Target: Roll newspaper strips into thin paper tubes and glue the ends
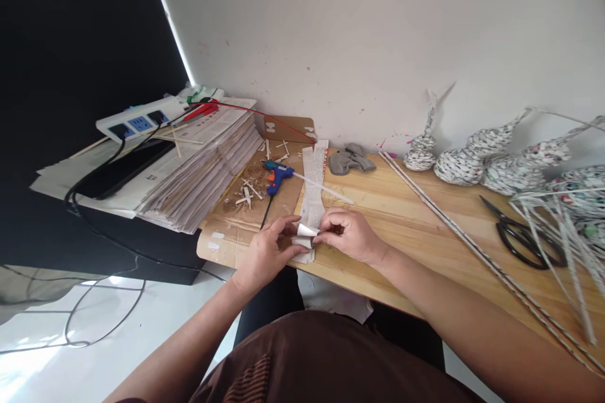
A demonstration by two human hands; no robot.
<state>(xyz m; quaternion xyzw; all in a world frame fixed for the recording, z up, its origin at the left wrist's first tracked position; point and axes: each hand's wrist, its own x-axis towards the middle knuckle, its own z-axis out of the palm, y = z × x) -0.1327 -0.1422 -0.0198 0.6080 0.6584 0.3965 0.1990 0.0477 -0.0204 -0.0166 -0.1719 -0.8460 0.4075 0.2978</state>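
Note:
A small folded piece of paper (308, 230) is pinched between my two hands near the table's front edge. My left hand (270, 250) grips its left side, thumb below and fingers above. On the right side, my right hand (350, 236) has thumb and fingertips closed on the paper's edge. Beneath the hands lies a strip of printed newspaper (314, 179), running away toward the wall. A blue glue gun (278, 179) with a long white glue stick (326, 187) rests just beyond my left hand, the stick crossing the strip.
Brown cardboard (236, 217) with paper scraps (248, 194) lies left. A newspaper stack (208, 157) carries a power strip (142, 119) and a phone (125, 170). Grey cloth (352, 160) sits near the wall. Right are long paper rods (454, 227), black scissors (524, 240) and woven paper shapes (466, 160).

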